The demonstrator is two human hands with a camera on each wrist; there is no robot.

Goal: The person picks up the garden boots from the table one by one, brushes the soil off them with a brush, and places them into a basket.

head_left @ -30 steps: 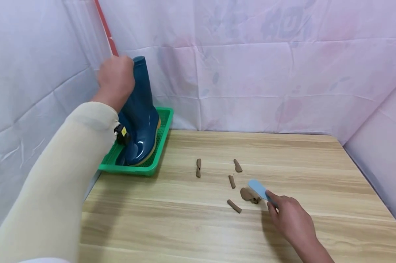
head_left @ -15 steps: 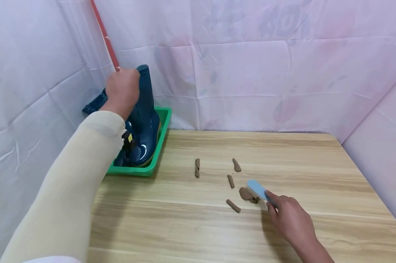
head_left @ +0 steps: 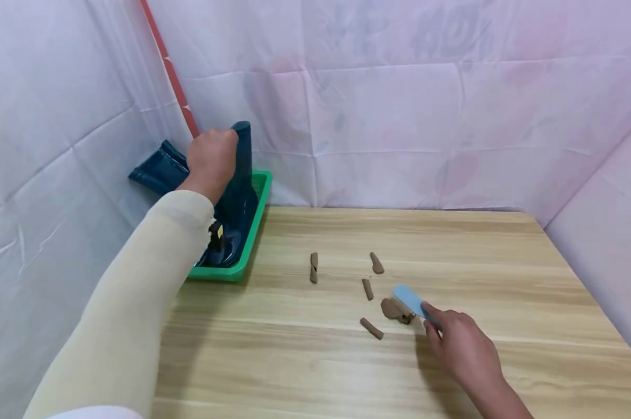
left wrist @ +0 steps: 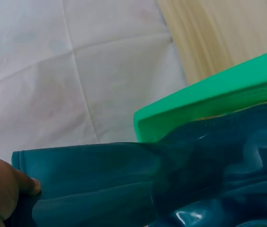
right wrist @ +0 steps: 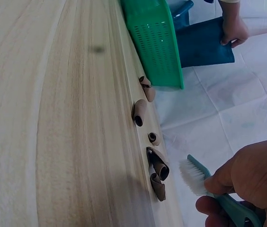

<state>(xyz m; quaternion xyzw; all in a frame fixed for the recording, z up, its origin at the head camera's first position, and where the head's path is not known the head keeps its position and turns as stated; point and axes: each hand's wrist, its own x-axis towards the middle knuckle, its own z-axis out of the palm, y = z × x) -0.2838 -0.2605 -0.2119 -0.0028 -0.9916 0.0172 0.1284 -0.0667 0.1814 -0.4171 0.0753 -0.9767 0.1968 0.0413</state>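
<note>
My left hand (head_left: 213, 160) grips the top of a dark blue rubber boot (head_left: 245, 198), its thumb pressed on the shaft in the left wrist view. This boot stands in a green basket (head_left: 236, 273). A second rubber boot (head_left: 160, 169) leans out to the left, partly hidden behind my forearm. In my right hand (head_left: 464, 349) is a small brush (right wrist: 195, 177) with a blue-green back and white bristles. The brush is over a clump of curled brown scraps (head_left: 394, 309) on the table; whether its bristles touch them cannot be told.
Several rolled brown pieces lie apart on the wooden table (head_left: 477, 256), including one twisted piece (head_left: 314, 267) nearer the basket. White sheeting (head_left: 378, 116) hangs behind and at both sides. A red strip (head_left: 168, 67) runs down the back left corner.
My left hand has moved down and to the right, and the gripped boot top has lowered with it. The leaning boot's shaft has come into view. My right hand and brush stay nearly still.
</note>
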